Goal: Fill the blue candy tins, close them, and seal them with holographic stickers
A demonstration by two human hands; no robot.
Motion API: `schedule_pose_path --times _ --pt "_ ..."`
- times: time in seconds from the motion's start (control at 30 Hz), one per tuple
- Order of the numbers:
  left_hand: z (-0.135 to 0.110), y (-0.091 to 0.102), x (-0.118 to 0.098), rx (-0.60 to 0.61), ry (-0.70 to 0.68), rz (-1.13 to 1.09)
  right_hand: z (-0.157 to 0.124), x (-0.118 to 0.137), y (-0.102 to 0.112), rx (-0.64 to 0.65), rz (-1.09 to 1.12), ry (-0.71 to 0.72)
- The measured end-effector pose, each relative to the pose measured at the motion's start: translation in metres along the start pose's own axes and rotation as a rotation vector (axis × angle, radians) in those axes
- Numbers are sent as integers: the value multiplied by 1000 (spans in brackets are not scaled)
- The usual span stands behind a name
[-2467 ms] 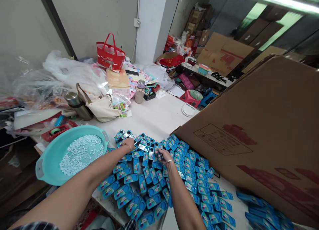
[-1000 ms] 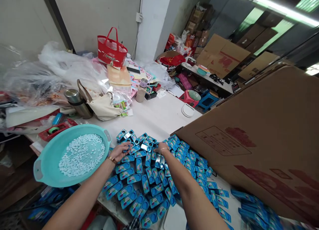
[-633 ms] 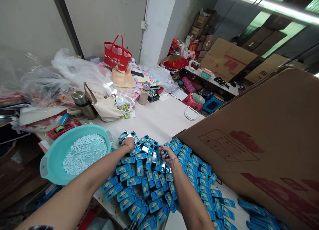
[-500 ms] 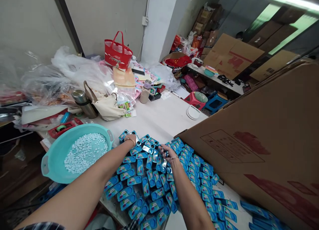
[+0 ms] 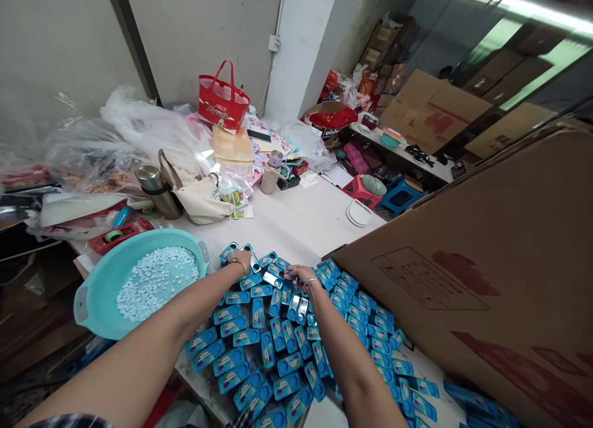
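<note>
Many small blue tins with printed labels and a round mark lie spread over the near part of the table. At the far left edge of this spread, my left hand is closed on a blue tin, its fingertips mostly hidden. My right hand hovers over the far middle of the tins with its fingers curled together; what they hold is too small to make out. Just below it lie a few tins showing a bare silver face.
A turquoise basin holding many small pale pieces stands at left. A large cardboard box walls off the right side. Behind are a steel flask, a cream cloth bag, a beige bottle and a red bag.
My right hand has turned from palm up, with small dark shiny pieces in it, to palm down and shifted slightly left. My left hand stays at nearly the same place.
</note>
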State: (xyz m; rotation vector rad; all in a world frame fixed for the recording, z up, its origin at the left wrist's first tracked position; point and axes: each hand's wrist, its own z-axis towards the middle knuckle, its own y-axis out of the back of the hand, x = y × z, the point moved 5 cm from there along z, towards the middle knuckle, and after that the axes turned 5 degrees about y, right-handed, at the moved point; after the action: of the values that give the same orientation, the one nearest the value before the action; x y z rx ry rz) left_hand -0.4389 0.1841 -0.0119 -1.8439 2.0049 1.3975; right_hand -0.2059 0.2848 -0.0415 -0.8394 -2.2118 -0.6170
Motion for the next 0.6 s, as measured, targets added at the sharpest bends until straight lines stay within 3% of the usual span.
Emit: schedule_pose_path --times 0.23,0.4,0.5,0.6 --pt "-35 21 41 136 94 -457 12 2 -17 -124 -331 -25" --pt "-59 17 69 303 130 -765 32 14 -23 -199 -471 -42" --pt "-60 7 70 357 150 -862 39 11 -25 -194 -508 -58" --pt "-51 -2 55 384 138 -896 39 8 -25 -189 -516 -58"
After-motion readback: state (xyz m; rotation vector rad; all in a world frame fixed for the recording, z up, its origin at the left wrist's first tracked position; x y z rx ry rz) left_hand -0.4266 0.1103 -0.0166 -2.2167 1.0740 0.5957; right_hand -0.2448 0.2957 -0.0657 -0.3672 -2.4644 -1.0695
